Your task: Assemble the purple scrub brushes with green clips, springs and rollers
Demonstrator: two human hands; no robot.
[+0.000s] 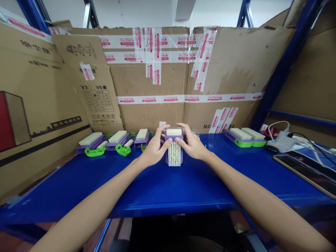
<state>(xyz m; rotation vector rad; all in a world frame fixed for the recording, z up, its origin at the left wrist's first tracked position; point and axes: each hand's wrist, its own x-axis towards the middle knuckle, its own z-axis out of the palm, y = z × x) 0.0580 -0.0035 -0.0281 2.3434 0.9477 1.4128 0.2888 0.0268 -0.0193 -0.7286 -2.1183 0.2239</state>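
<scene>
A purple scrubbing brush (174,153) with pale bristles and a white roller at its top stands on end in the middle of the blue table (162,189). My left hand (153,150) grips its left side, thumb reaching toward the bristles. My right hand (193,144) grips its right side, fingers curled over the top by the roller. Both hands hold the brush between them, its bristles facing me.
Several purple brushes with green handles (115,140) line the back left of the table. Two green-based brushes (245,137) lie at the back right. A white charger with cables (285,140) and a flat tablet (307,173) lie at the right. Taped cardboard walls (168,80) enclose the table.
</scene>
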